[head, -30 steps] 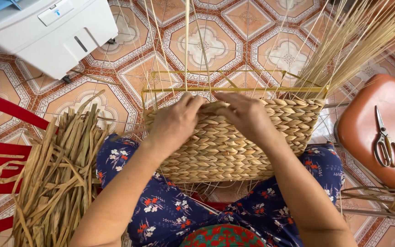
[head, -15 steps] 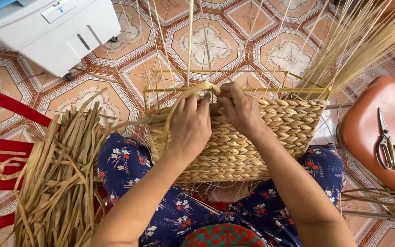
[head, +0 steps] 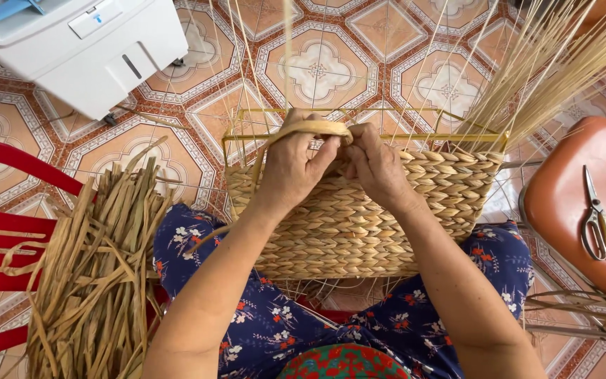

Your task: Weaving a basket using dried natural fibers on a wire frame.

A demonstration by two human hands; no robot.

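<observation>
A half-woven straw basket rests on my lap, built on a yellow wire frame with thin upright stakes fanning out above it. My left hand and my right hand meet at the top edge of the weave. Both pinch a flat dried straw strand that loops over the rim between them. The strand's tail runs down past my left wrist toward my lap.
A pile of dried straw strips lies on a red chair at my left. A brown stool at the right carries scissors. A white appliance stands on the patterned tile floor at the back left.
Both hands have risen from the basket's woven face to its top rim. The straw strand has been drawn up into a loop above the rim.
</observation>
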